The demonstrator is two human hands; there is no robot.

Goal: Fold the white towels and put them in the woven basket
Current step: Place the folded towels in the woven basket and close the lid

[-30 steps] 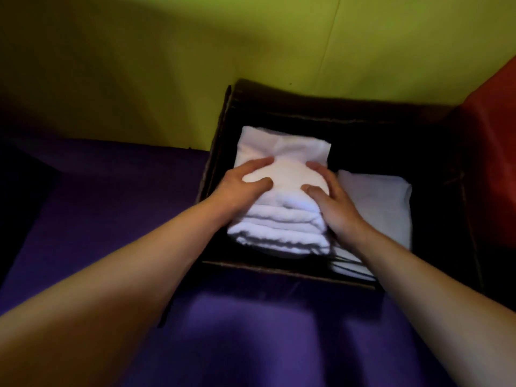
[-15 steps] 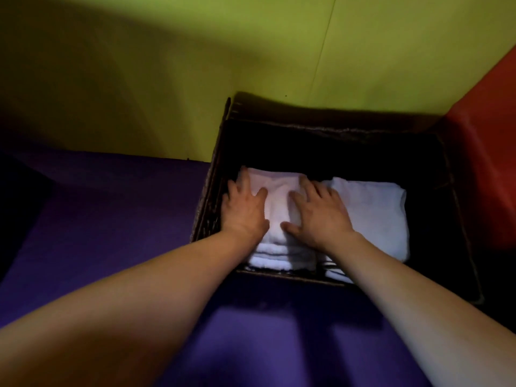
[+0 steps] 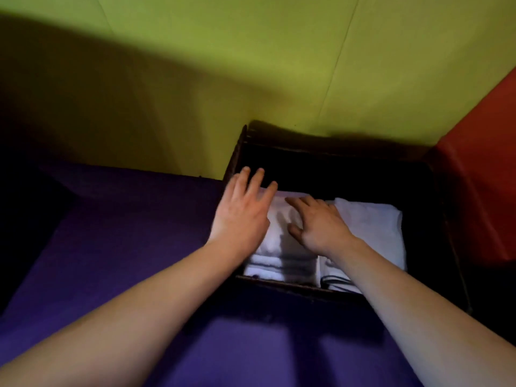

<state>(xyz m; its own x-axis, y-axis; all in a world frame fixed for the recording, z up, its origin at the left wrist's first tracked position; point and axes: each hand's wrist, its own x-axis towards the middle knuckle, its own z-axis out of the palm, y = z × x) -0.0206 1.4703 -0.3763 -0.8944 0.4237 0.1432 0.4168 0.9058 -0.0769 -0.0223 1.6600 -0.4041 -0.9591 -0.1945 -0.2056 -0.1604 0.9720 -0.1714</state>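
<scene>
While both hands hover spread and flat, gripping nothing, two stacks of folded white towels (image 3: 282, 233) sit side by side in the dark woven basket (image 3: 237, 152); left hand (image 3: 241, 216) above them, right hand (image 3: 318, 224) resting on top, purple tabletop (image 3: 125, 233) alongside.

left hand (image 3: 241, 216): flat, fingers spread; right hand (image 3: 318, 222): flat, palm down; both arms extended
</scene>
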